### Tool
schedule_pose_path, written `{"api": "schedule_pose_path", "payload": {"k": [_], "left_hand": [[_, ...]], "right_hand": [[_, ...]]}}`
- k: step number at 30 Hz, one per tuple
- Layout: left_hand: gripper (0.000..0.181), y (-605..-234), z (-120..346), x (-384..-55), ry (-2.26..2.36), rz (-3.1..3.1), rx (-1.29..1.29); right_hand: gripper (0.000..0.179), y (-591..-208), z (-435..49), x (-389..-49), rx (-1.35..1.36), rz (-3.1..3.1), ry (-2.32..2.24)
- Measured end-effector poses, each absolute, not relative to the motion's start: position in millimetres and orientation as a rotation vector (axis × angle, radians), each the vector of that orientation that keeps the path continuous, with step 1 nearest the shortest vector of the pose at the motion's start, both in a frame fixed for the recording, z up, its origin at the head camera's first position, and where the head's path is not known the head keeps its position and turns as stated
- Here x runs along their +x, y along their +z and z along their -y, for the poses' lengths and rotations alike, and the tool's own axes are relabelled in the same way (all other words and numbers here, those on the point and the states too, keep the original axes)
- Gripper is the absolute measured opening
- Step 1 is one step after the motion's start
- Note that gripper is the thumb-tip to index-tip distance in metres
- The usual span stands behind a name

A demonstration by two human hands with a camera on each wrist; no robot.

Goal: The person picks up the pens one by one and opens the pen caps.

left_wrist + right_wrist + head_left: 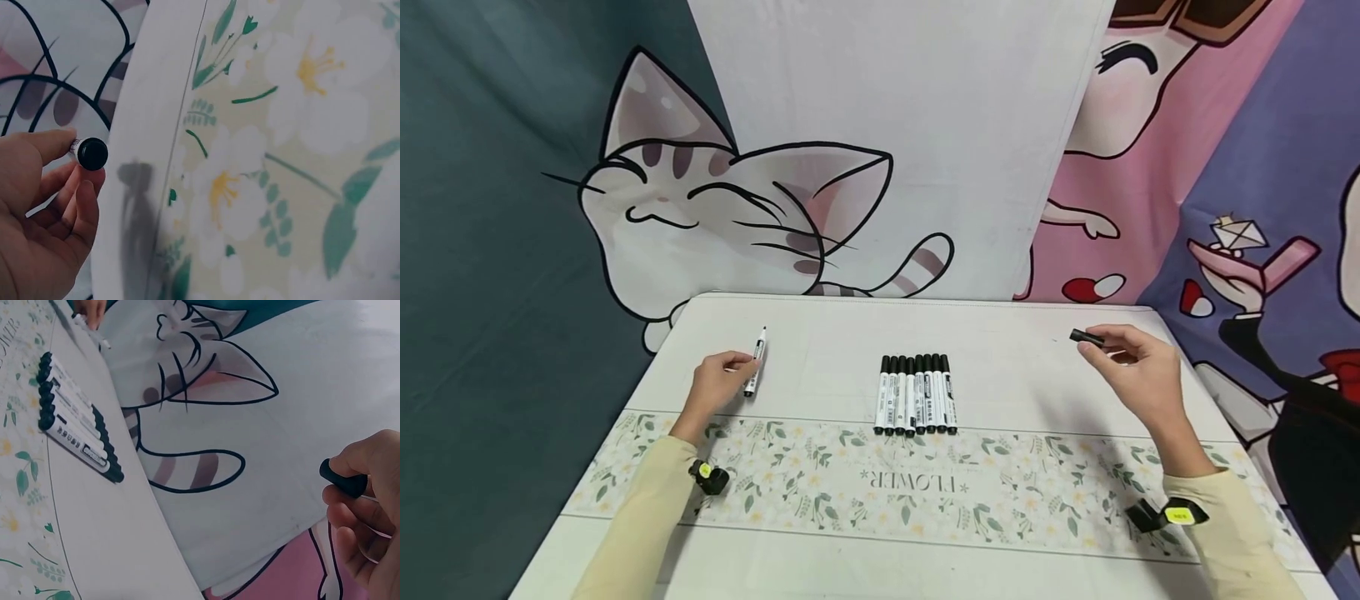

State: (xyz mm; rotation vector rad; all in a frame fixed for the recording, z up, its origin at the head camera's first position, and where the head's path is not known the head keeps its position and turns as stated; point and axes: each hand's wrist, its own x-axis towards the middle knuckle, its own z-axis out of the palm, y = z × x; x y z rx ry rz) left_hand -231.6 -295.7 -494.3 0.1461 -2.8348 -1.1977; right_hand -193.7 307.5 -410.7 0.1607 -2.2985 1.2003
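Note:
My left hand (718, 383) pinches an uncapped whiteboard marker (760, 352) over the left of the table, its bare tip pointing away from me. In the left wrist view the marker's black end (94, 154) faces the camera between thumb and fingers. Out to the right, my right hand (1138, 367) pinches a black marker cap (1086, 337) above the table. The cap (342, 479) shows between thumb and fingertips in the right wrist view. Between the hands, a row of several capped markers (916, 396) lies side by side, black caps toward the back.
A white table (820, 350) carries a flowered band (820, 492) with the word FLOWER across it. Behind the table hangs a cloth backdrop (880, 83) with a cartoon cat. Each sleeve wears a wrist camera, one on the left (711, 478) and one on the right (1180, 512).

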Motion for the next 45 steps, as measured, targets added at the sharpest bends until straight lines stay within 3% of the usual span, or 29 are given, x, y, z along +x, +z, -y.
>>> {"api": "schedule_pose_path", "payload": {"k": [9,27,45], "left_hand": [[0.044,-504.0,298.0,-234.5,-1.219,2.897,0.251],[0.045,-510.5,299.0,-238.2,-1.175,2.914,0.216],[0.046,-509.3,296.8,-241.0,-1.117,2.949,0.245]], "right_hand": [[0.030,-413.5,-319.2,-190.8,0.050,2.279,1.261],[0.030,-426.4,-341.6,-204.7,-0.135,2.284,1.369],[0.038,-443.6,-344.3,-225.5,-0.270,2.424,1.157]]}}
